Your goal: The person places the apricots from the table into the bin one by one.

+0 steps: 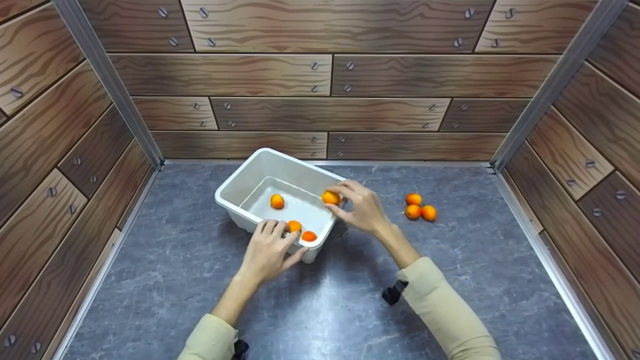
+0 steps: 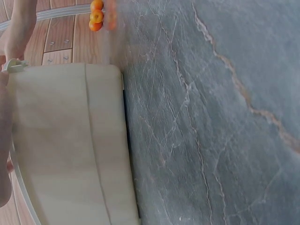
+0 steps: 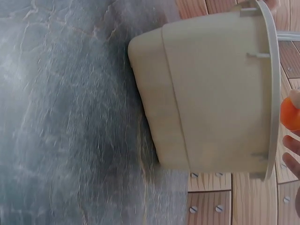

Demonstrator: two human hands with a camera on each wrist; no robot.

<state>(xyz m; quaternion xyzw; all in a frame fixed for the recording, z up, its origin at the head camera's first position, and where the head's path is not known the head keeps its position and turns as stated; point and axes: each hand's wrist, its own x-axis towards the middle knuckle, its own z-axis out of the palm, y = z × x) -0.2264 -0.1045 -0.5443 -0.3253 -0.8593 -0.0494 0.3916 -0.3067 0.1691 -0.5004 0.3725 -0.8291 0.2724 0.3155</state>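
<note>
A white plastic bin [image 1: 232, 192] stands at an angle on the grey surface. Above its right-hand rim, my right hand [image 1: 362, 207] pinches a small round orange fruit [image 1: 330, 197] between thumb and fingers; the fruit [image 3: 290, 114] also shows beyond the rim in the right wrist view. My left hand [image 1: 267, 252] holds the near rim, fingers hooked over it and thumb outside. Inside the bin lie three like fruits: one toward the left [image 1: 277, 201], one beside my left fingers [image 1: 294, 226] and one in the near right corner [image 1: 309, 236].
Three more orange fruits [image 1: 420, 206] sit clustered on the surface right of the bin. Wood-patterned panels [image 1: 325, 75] wall the back and both sides, with metal strips [image 1: 112, 95] along their corners. A black band mount [image 1: 395, 292] shows at my right sleeve.
</note>
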